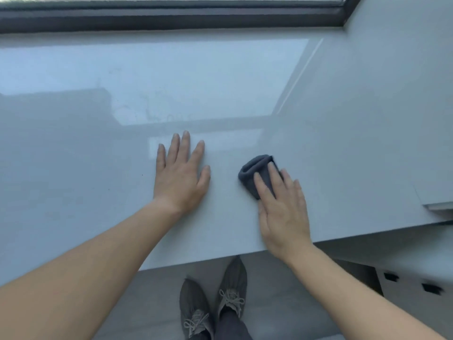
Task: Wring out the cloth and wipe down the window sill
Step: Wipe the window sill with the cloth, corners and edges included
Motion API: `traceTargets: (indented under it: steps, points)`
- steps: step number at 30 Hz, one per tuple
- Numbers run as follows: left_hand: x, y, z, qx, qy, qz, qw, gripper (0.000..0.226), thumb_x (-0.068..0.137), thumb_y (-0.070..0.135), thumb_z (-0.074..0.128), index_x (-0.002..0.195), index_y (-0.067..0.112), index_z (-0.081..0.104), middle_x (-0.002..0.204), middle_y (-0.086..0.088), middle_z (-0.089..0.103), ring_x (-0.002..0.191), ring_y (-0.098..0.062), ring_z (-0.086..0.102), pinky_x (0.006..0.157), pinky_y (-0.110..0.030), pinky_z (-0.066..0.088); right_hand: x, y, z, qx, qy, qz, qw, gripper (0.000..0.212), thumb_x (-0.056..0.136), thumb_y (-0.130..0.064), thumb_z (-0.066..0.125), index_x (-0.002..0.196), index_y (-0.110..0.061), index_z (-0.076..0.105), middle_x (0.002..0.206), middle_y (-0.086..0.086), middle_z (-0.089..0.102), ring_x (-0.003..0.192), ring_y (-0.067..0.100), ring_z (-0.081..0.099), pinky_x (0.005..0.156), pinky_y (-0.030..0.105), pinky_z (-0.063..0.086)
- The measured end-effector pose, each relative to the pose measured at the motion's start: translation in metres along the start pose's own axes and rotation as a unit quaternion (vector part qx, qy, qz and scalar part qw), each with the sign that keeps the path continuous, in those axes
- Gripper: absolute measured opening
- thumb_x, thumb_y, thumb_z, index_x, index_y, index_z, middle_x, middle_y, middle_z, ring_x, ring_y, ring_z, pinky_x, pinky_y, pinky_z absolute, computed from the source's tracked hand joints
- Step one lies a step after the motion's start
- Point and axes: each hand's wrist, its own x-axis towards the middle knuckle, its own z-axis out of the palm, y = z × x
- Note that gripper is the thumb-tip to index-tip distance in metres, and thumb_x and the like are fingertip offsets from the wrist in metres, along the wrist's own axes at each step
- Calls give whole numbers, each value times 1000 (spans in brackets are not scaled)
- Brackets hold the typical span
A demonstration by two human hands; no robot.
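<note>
A wide, glossy pale-grey window sill (pixel 98 155) fills most of the view. A small folded dark-grey cloth (pixel 253 169) lies on it near the front edge, right of centre. My right hand (pixel 282 209) rests flat on top of the cloth, fingers pressing it onto the sill; the near half of the cloth is hidden under the fingers. My left hand (pixel 180 175) lies flat and empty on the sill, fingers spread, a short way left of the cloth.
The dark window frame (pixel 171 18) runs along the back. A white wall (pixel 404 94) closes the sill on the right. Below the front edge are a grey floor (pixel 157 300), my shoes (pixel 213 303) and a white cabinet (pixel 404 285) with dark slots.
</note>
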Motion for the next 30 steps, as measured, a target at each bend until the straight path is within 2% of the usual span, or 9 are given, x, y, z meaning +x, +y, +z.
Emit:
traceTargets:
  steps: [4,6,11,15,17,21,23,27,30]
  points:
    - [-1,3,2,12,2,2,1000,62,100,44,25,157,25,10,167,-5,-7,152,-20,-15,121,-47,-11,-52,-11,2,-12,-67,-183,981,64,86,-21,50,149,-27,38,163,2,22,149,33,21,120,53,18]
    - [-2,3,2,12,-1,3,1000,62,100,44,25,157,25,10,167,-5,-7,152,-20,-15,121,-47,-11,-49,12,-1,-29,-73,-201,976,66,86,-21,53,150,-28,37,164,1,20,150,31,21,121,51,16]
    - [-1,8,0,4,-7,-9,1000,62,98,38,27,157,23,14,167,-7,-3,152,-22,-13,120,-52,-10,-33,35,-8,-4,6,74,997,60,95,-24,39,154,-27,29,166,0,12,152,28,13,122,50,12]
    - [-3,22,1,-7,-7,-16,1000,61,91,28,31,151,23,22,166,-9,1,152,-25,-10,116,-64,-11,-57,23,-1,-7,-31,-127,991,59,91,-22,48,149,-25,38,163,4,23,149,32,22,120,53,17]
    - [-6,28,2,-22,-3,-12,1000,61,90,25,34,151,24,23,166,-8,3,152,-23,-9,115,-65,-12,-41,47,-8,-24,-55,-157,986,59,91,-22,48,150,-26,37,163,3,22,149,33,23,120,52,17]
    - [-1,35,3,-44,24,10,999,64,88,26,34,151,21,27,166,-9,5,153,-22,-6,119,-56,-12,9,78,-18,-16,-9,82,996,59,95,-29,31,154,-28,27,165,0,13,150,29,15,122,51,9]
    - [8,41,2,-58,37,14,998,65,88,30,31,152,20,28,166,-9,7,153,-21,-4,120,-50,-12,15,65,-16,-22,11,118,993,61,95,-29,31,155,-28,22,166,0,8,151,28,9,122,51,8]
    - [38,50,1,-63,49,9,997,55,98,31,36,152,21,29,166,-8,6,153,-21,-4,122,-46,-10,-8,56,-11,-27,-46,-85,995,58,95,-25,40,152,-26,33,165,3,17,150,32,16,121,54,14]
    - [59,49,2,-39,36,-8,999,57,99,40,31,154,26,24,166,-6,3,153,-21,-7,122,-47,-9,28,87,-21,-22,-64,-122,990,54,96,-29,36,150,-28,37,164,1,20,149,31,21,121,51,14]
